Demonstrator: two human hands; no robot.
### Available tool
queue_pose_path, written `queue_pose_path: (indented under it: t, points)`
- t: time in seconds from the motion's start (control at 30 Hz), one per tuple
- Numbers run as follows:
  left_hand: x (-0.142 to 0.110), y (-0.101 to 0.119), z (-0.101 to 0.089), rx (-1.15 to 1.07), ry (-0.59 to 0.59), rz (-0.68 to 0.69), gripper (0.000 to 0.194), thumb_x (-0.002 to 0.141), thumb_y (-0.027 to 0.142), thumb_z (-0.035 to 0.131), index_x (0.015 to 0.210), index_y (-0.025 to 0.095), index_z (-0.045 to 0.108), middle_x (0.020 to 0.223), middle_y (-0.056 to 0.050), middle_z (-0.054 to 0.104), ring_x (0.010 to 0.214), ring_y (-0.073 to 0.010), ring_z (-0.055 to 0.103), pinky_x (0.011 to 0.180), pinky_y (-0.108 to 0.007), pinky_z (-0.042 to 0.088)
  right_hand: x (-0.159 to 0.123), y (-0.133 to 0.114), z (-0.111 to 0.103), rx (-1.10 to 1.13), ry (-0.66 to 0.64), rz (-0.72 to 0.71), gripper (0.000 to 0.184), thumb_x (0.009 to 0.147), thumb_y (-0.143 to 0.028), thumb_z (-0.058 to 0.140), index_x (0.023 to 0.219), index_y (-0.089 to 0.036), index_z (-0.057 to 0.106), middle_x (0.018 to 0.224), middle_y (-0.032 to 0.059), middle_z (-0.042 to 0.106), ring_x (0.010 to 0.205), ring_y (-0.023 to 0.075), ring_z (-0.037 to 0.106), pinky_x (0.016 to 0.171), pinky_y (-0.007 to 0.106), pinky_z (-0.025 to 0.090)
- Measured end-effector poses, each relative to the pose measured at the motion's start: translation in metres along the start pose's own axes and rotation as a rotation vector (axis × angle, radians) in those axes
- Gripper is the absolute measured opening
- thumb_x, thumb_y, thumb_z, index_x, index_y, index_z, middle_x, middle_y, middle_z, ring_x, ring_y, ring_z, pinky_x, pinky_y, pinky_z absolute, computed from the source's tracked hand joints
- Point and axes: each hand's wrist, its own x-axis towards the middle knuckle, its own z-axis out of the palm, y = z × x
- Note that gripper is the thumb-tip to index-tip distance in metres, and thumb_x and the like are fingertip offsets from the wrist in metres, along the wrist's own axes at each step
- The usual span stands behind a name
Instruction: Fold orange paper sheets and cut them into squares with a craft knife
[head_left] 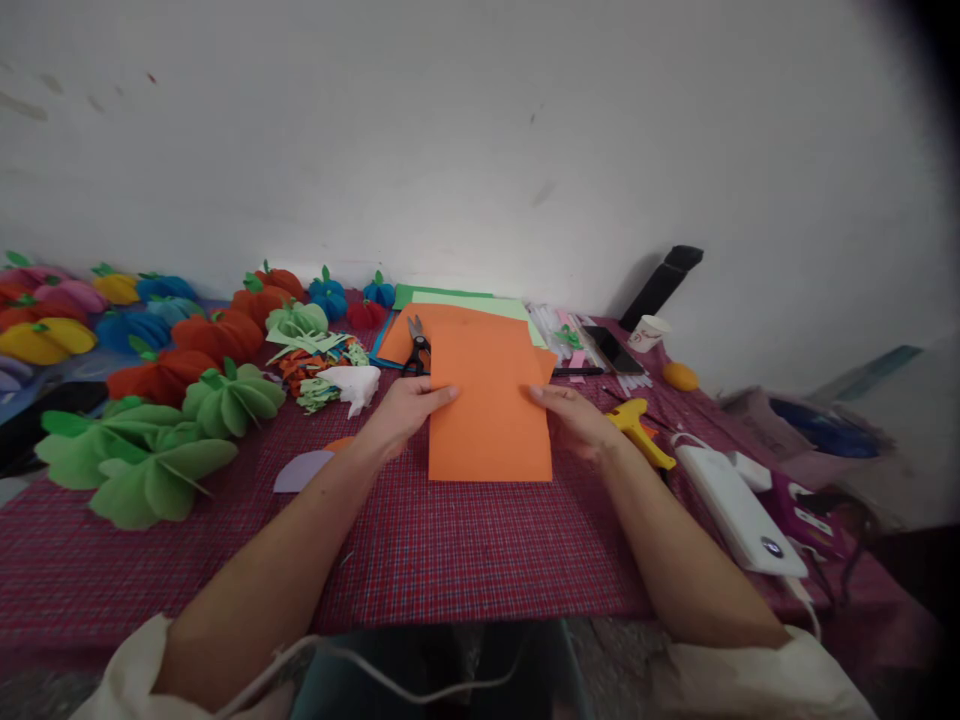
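An orange paper sheet (489, 415) is held over the red checked tablecloth (465, 550). My left hand (405, 408) grips its left edge, thumb on top. My right hand (574, 415) pinches its right edge. Just behind the sheet lies a stack of orange and green paper (465, 312) with black scissors (417, 350) resting on it.
Paper pumpkins in green (150, 450), orange (217, 335), blue and yellow crowd the left side. Paper scraps (322, 365) lie beside the stack. A yellow glue gun (637, 425), a white power bank (739, 510), a phone (613, 348) and a paper cup (646, 332) are on the right.
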Motion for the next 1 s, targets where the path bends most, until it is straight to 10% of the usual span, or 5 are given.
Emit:
queue_pose_path:
  t: [0.4, 1.0]
  points:
    - [-0.001, 0.012, -0.014, 0.092, -0.238, 0.022, 0.023, 0.065, 0.026, 0.071, 0.087, 0.019, 0.071, 0.092, -0.006, 0.071, 0.089, -0.0216, 0.065, 0.086, -0.04, 0.047, -0.003, -0.005, -0.004, -0.074, 0.037, -0.142, 0.027, 0.065, -0.031, 0.072, 0.091, -0.023, 0.07, 0.089, 0.0029, 0.071, 0.078, 0.0181, 0.065, 0.075, 0.034, 0.049]
    - [0.004, 0.007, -0.023, 0.098, -0.183, 0.055, 0.011, 0.066, 0.017, 0.065, 0.075, 0.017, 0.071, 0.079, -0.008, 0.07, 0.07, -0.0185, 0.066, 0.069, -0.034, 0.052, 0.0, -0.006, 0.0, -0.217, 0.172, -0.137, 0.012, 0.069, -0.028, 0.059, 0.074, -0.021, 0.067, 0.081, 0.0016, 0.067, 0.07, 0.0168, 0.06, 0.062, 0.029, 0.045]
